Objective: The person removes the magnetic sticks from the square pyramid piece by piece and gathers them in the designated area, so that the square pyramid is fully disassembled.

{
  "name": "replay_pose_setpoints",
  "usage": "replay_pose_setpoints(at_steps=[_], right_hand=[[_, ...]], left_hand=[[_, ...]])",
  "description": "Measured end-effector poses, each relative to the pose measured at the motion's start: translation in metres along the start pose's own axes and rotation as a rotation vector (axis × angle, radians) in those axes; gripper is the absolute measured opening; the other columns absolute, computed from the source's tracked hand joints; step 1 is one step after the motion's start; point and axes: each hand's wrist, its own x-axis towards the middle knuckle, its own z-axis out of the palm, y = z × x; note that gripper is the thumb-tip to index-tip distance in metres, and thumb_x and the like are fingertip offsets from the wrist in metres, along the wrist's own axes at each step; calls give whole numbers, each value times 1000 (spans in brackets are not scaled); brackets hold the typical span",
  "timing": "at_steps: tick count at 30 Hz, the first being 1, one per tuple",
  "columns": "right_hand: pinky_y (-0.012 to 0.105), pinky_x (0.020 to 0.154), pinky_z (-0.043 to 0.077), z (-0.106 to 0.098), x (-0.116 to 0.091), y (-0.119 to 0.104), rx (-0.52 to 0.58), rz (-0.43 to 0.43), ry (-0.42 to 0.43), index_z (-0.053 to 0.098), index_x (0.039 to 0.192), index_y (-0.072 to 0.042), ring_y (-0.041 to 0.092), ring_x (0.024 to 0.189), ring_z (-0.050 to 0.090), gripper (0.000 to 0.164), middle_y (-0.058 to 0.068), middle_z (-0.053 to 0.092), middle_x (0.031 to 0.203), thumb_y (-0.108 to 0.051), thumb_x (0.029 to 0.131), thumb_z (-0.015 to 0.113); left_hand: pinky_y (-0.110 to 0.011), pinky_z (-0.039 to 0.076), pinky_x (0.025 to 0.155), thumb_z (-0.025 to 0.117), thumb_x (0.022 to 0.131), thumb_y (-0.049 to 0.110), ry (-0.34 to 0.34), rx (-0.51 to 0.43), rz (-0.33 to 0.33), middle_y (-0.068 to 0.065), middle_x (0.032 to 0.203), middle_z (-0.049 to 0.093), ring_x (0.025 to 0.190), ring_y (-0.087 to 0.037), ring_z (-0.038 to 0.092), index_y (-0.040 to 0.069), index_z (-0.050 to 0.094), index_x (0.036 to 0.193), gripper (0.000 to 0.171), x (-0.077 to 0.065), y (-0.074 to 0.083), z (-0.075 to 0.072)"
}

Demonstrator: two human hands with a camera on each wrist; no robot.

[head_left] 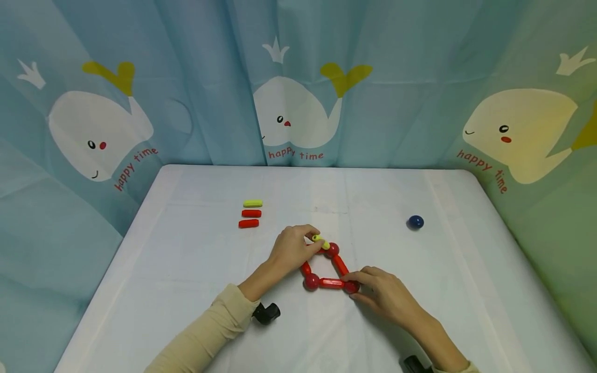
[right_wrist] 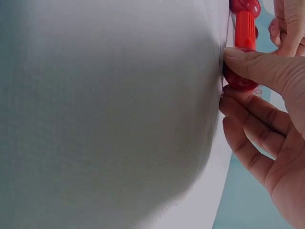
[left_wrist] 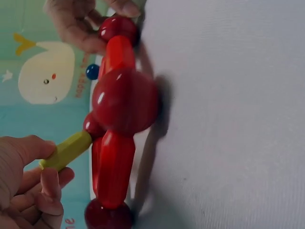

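Note:
Red rods [head_left: 331,283] and red balls [head_left: 311,282] are joined into a four-sided frame on the white table. My left hand [head_left: 291,249] pinches a yellow-green rod [left_wrist: 69,151] between thumb and fingers, its lower end against the far right ball [head_left: 331,250]. That rod slants up from the ball toward the left. At the near right corner, my right hand [head_left: 392,296] holds another red ball [right_wrist: 240,78] between thumb and fingers. The left hand hides much of the frame's far left part in the head view.
Left of the frame lie a yellow-green rod [head_left: 253,203] and two red rods, an upper one [head_left: 252,213] and a lower one [head_left: 249,224]. A dark blue ball [head_left: 415,223] sits to the right. A whale-printed curtain [head_left: 210,103] hangs around the white table [head_left: 196,259].

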Motion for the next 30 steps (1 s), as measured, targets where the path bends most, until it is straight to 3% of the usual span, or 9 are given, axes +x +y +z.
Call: replay_pose_setpoints(at_steps=[3, 7, 14, 18, 23, 30], right_hand=[[27, 70, 55, -1, 0, 1, 4, 28, -51, 74, 116, -21, 5, 83, 61, 38, -11, 69, 97, -12, 81, 87], [27, 72, 55, -2, -1, 1, 42, 82, -81, 75, 117, -23, 4, 84, 59, 37, -13, 68, 99, -15, 83, 86], [22, 67, 48, 1, -2, 5, 111, 128, -24, 78, 111, -28, 4, 79, 54, 30, -17, 66, 95, -23, 83, 86], [22, 67, 48, 2, -1, 6, 116, 130, -29, 78, 110, -29, 4, 79, 54, 28, -17, 66, 95, -24, 84, 86], [22, 67, 48, 1, 0, 5, 121, 132, -37, 78, 110, -28, 4, 78, 55, 28, -16, 66, 95, -23, 83, 86], [21, 65, 46, 1, -1, 4, 115, 139, -34, 78, 110, -27, 4, 77, 54, 29, -16, 66, 94, -21, 83, 86]], left_hand=[[-21, 45, 60, 77, 92, 21, -19, -57, -53, -6, 93, 76, 72, -13, 61, 4, 78, 105, 21, 2, -7, -3], [-21, 48, 63, 79, 91, 20, -21, -132, -62, -6, 92, 76, 84, -16, 66, 3, 78, 102, 20, 2, -19, -5], [-19, 40, 50, 79, 91, 16, -75, -247, -85, -9, 95, 75, 60, -9, 53, 2, 77, 107, 21, 0, -30, -10], [-19, 40, 49, 78, 91, 13, -105, -286, -88, -8, 97, 75, 57, -6, 52, 2, 76, 108, 20, -2, -36, -12], [-18, 43, 50, 77, 92, 9, -120, -299, -74, -7, 88, 73, 63, -6, 56, 0, 74, 109, 19, -3, -36, -11], [-16, 44, 50, 72, 92, 1, -47, -213, 14, -11, 89, 73, 62, -2, 54, -6, 71, 109, 18, -8, -35, -5]])
